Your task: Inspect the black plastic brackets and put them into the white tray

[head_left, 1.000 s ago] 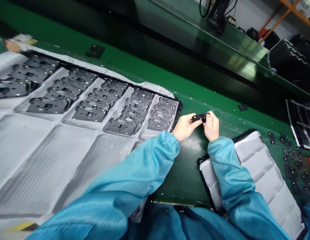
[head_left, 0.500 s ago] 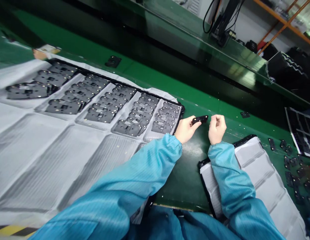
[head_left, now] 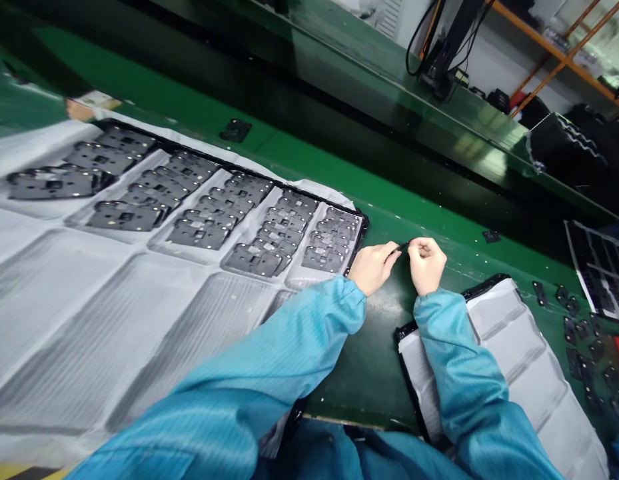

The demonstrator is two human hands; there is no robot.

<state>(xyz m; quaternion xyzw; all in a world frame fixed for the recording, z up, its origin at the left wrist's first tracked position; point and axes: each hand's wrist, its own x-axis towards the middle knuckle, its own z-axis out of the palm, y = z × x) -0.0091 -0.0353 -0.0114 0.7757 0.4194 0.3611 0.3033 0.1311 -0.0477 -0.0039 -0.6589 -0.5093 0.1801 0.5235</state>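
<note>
Part (head_left: 402, 247) at three o'clock, pinched in left hand (head_left: 370, 268), right hand (head_left: 428, 268) at its tip, hold unclear; plates (head_left: 202, 228) already laid in tray (head_left: 216, 265) at nine o'clock, loose pieces (head_left: 573, 364) left out toward four.

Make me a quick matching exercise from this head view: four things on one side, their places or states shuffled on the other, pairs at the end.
Things
1. Left hand
2. Larger gray-lined tray
3. Smaller gray-lined tray
4. Orange shelf frame

Places and states
A. At the picture's upper right
B. Pinching a slim black part
C. Partly hidden by the right sleeve
D. Holding overlapping black plates in its far compartments

Pairs: 1-B, 2-D, 3-C, 4-A
</note>
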